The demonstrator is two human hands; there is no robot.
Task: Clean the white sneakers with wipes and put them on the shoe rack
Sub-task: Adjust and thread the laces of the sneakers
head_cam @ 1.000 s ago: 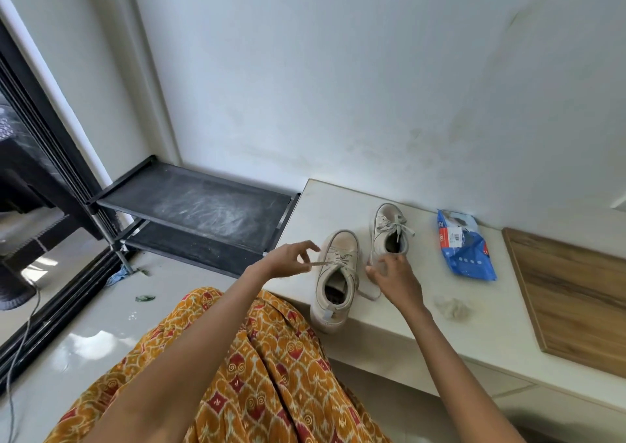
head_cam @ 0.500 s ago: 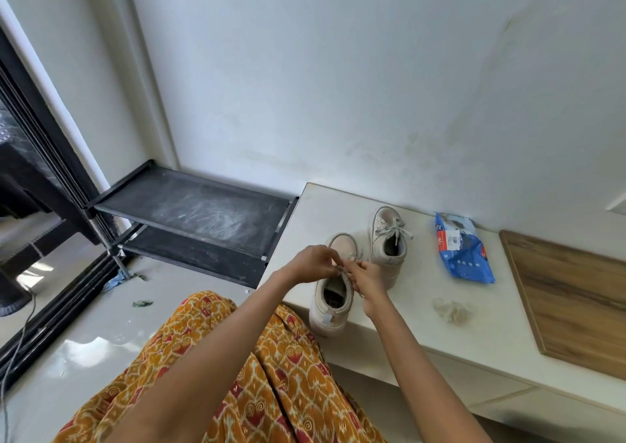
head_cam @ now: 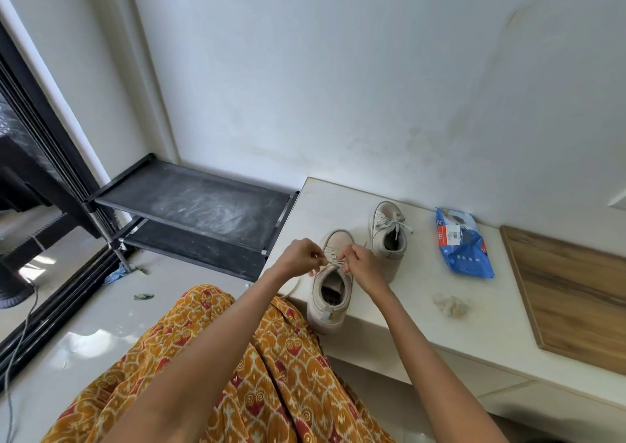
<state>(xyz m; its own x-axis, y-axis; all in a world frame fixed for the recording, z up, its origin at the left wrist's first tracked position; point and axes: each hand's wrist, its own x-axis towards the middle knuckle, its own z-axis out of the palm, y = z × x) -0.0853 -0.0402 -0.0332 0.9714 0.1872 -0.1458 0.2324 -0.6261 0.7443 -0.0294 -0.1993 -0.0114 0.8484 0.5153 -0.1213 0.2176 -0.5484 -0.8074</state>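
At ledge edge (head_cam: 372,324), both hands pinch sneaker laces (head_cam: 333,260)

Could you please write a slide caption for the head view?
Both hands pinch the laces of the near white sneaker on the pale bench.

White wall (head_cam: 338,69); glossy pale floor (head_cam: 78,324); dark sliding door (head_cam: 30,144).

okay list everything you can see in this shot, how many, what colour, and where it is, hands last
sneakers: 2, white, on the ledge; near one's laces being tied, far one tied
wipes pack: 1, blue, right of the sneakers
used wipe: 1, greyish, crumpled on the ledge
ledge: 1, white, along the wall
wooden board: 1, brown, right end of the ledge
shoe rack: 1, black, left of the ledge
left hand, right hand: pinching the laces
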